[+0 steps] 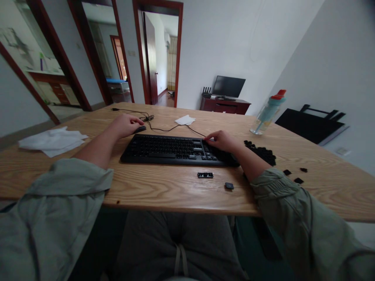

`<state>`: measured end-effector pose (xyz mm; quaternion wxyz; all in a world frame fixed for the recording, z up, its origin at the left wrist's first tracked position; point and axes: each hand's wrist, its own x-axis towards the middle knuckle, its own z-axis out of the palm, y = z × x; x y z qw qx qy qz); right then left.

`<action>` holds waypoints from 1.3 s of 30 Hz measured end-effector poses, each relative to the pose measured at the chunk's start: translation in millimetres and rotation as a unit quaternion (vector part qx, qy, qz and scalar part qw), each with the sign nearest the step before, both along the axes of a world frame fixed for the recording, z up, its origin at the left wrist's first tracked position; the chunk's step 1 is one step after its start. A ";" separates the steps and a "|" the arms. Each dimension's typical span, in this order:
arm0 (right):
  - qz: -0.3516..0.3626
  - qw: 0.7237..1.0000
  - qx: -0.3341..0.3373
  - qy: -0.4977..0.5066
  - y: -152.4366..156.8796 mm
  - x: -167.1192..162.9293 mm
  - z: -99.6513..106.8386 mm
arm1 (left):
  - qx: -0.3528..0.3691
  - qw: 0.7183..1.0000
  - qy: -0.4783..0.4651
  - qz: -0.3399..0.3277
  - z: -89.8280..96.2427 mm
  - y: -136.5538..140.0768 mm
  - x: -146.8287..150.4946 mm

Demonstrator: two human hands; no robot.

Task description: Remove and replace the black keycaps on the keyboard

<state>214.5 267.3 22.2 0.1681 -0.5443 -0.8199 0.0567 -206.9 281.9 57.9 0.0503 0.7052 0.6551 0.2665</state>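
A black keyboard point(164, 147) lies flat on the wooden table in front of me, with many small keys in place. Beyond its upper left corner, my left hand point(129, 125) is closed on a small dark flat object point(140, 129), whose kind I cannot make out. My right hand point(221, 140) reaches over the keyboard's right part, fingertips pinched together at its upper edge; anything between them is hidden. Nearer to me lie a long black keycap point(205, 175), its hollow underside apparently up, and a square dark keycap point(229, 186).
A pile of black keycaps point(265, 155) lies right of my right forearm, with several loose ones nearby. White tissues point(54, 139) lie at the left, another tissue point(185, 120) behind the keyboard near the black cable point(162, 129). A bottle point(266, 115) stands at the back right.
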 end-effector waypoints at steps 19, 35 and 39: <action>0.003 1.000 0.007 0.029 2.8 -4.0 1.2 | 0.006 1.000 0.009 0.001 -1.2 1.4 -0.9; -0.014 0.998 0.004 0.066 -1.5 -17.5 2.7 | 0.028 0.998 0.023 -0.050 -0.7 -3.8 19.2; 0.011 0.996 -0.006 0.091 -1.0 -31.7 3.2 | 0.057 0.991 0.038 -0.119 -1.8 -6.3 41.7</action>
